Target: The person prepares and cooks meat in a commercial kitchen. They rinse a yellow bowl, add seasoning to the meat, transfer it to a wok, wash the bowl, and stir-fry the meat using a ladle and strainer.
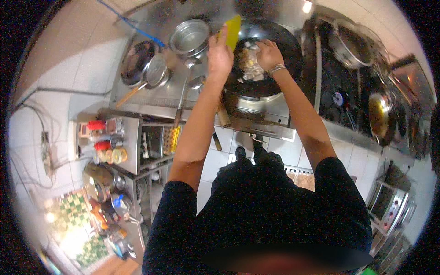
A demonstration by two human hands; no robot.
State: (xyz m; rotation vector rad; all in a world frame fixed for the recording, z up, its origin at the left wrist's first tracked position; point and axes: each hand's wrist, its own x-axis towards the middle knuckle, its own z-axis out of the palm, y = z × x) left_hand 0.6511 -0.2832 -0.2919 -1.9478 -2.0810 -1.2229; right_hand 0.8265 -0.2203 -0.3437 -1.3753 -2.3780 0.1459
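My left hand [220, 56] grips a yellow-green flat board [233, 31], probably a thin cutting board, tilted at the left rim of a large dark wok [288, 51]. Inside the wok lies a heap of pale chopped food pieces [252, 65] with some browner bits; what they are cannot be told. Over the heap's right side is my right hand [270, 55], with a bracelet at the wrist. Its fingers are bent down towards the pieces, and their tips are too blurred to tell whether they pinch anything. A wooden handle [224, 117] sticks out below the wok.
Left of the wok stand a metal bowl [189, 37], a long-handled ladle [185, 82] and a wooden-handled strainer [156, 70]. At right, a steel pot [354, 44] and a pan [381, 117] rest by a dark stovetop. A steel shelf unit [129, 147] holds jars at left.
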